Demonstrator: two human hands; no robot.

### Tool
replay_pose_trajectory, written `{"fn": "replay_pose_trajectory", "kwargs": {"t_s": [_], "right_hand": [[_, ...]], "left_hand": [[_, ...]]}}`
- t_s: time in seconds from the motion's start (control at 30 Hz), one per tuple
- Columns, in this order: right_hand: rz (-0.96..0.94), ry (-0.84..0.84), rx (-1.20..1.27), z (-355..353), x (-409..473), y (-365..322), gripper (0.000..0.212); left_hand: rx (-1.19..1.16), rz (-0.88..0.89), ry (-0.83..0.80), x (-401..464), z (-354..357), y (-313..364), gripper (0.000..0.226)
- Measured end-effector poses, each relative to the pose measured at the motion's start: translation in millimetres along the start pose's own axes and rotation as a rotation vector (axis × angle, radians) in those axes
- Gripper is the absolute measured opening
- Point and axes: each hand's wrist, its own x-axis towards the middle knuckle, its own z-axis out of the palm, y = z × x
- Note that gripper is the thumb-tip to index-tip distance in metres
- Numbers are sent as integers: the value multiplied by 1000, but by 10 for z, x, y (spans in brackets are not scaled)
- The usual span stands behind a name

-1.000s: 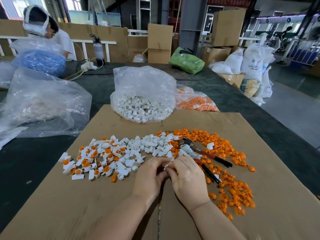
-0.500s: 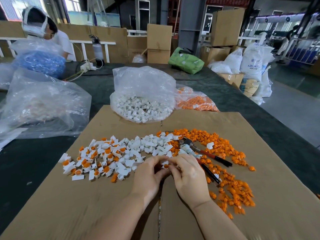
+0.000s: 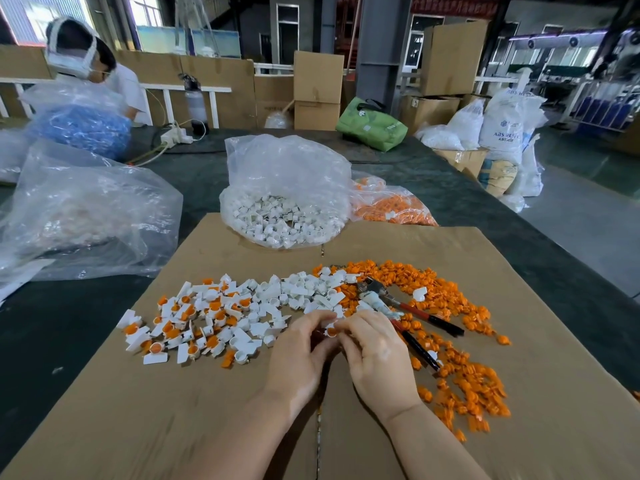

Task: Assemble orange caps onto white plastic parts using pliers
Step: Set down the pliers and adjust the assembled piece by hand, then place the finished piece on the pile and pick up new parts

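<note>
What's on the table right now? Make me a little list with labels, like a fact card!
Hands: left hand and right hand pinch one small white part with an orange cap between them
Pliers: lying unheld on the loose orange caps
Finished pieces: heap at left
Mat: brown cardboard
Bags: white parts bag, orange caps bag behind

Even, bright daylight from rear windows, soft shadows, sharp centre, wide-angle bending at edges.
</note>
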Motion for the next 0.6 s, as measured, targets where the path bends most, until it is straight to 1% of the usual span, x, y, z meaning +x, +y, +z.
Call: {"fn": "replay_pose_trajectory", "kwargs": {"t_s": [0.1,0.17,0.23,0.27,0.37,0.47,0.6], "right_hand": [[64,40,-21,9,-4,19,20],[86,52,-68,29,4,36,21],[105,60,-125,58,1,55,21],[132,59,-152,70,-2,60,20],[241,69,-237,93,2,67,19],[269,98,-293,114,15,72,23],[254,82,-325,114,-2,80,25]], "left_hand": [[-44,-15,79,11,-74,26,20],[24,11,112,79,-201,16,15],[157,38,180,197,-375,-47,8],[238,32,226,252,-468,-95,8],[492,-24,330,382,-693,-264,17],[693,-97,321,408,-776,-364,19],[786,-166,308,398,-732,-367,25]]}}
